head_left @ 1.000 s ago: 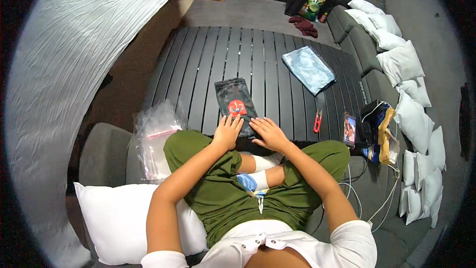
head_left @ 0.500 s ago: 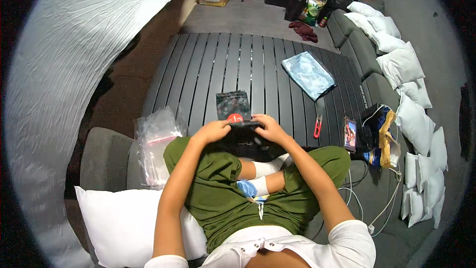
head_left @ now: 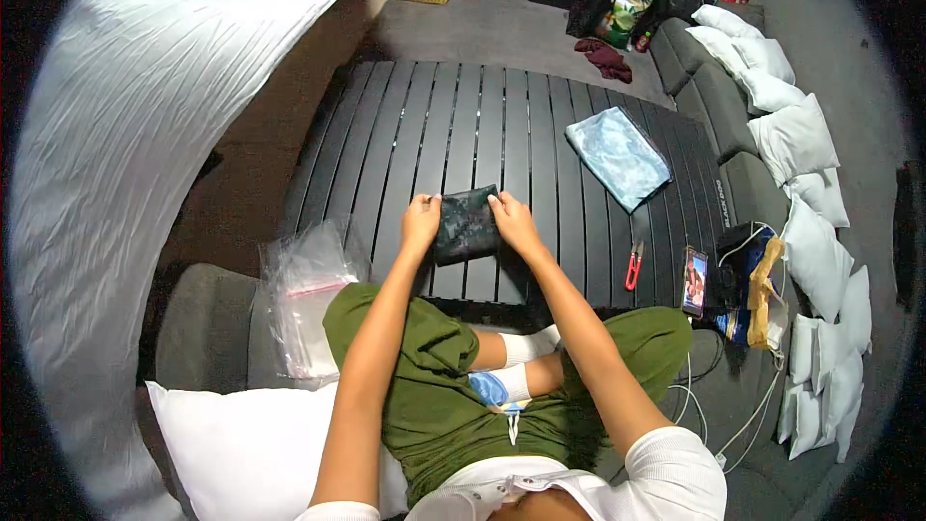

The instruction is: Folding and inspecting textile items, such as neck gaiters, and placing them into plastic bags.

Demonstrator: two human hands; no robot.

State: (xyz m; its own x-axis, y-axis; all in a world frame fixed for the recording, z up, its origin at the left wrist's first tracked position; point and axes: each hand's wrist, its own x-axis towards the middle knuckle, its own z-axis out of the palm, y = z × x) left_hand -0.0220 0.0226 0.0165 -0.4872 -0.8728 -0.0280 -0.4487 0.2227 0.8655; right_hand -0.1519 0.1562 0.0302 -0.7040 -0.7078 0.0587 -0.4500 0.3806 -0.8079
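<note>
A dark, mottled folded cloth (head_left: 467,224) lies at the near edge of the slatted table, with a squarish outline. My left hand (head_left: 422,224) pinches its far left corner. At the far right corner, my right hand (head_left: 514,223) grips the cloth between thumb and fingers. Whatever is beneath the cloth is hidden. Further right on the table is a pale blue mottled folded fabric (head_left: 618,158). Small red-handled thread snips (head_left: 634,266) lie nearer to me, beside an upright phone (head_left: 694,282).
Clear plastic bags (head_left: 311,299) rest by my left knee, above a white pillow (head_left: 260,444). On the right, a blue-and-gold bag (head_left: 762,294) stands among white cables (head_left: 757,415). White cushions (head_left: 793,135) line the grey sofa. The dark slatted table (head_left: 386,135) stretches ahead.
Both hands have moved away from me, unfolding the cloth into one wider panel. The round red label seen on it earlier is out of sight. The view has shifted slightly.
</note>
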